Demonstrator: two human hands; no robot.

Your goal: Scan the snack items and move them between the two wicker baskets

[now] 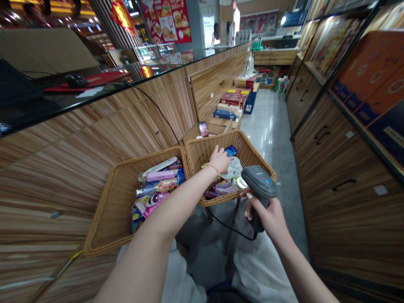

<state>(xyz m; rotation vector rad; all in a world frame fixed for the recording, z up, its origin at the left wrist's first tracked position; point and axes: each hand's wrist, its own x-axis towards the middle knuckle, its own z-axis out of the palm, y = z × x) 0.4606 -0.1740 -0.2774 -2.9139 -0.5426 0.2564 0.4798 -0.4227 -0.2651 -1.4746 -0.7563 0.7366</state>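
Observation:
My left hand (220, 160), with a bracelet at the wrist, reaches into the right wicker basket (257, 156). Its fingers are spread over the contents, though their tips are partly hidden. Beside them lie a package with a white printed label (234, 167) and a blue packet (231, 150). Purple packets (222, 190) rest at the near side of that basket. My right hand (268, 212) is wrapped round the handle of a dark grey barcode scanner (260, 181), held upright above the basket's near right corner. A blue light glows on its head.
The left wicker basket (104, 210) holds several colourful packets, including a pink one (154, 203). A black cable (232, 229) hangs below the scanner. Wooden counter fronts stand left, cabinets (344, 185) right. Stacked boxes (235, 99) line the aisle. A person (236, 21) stands far back.

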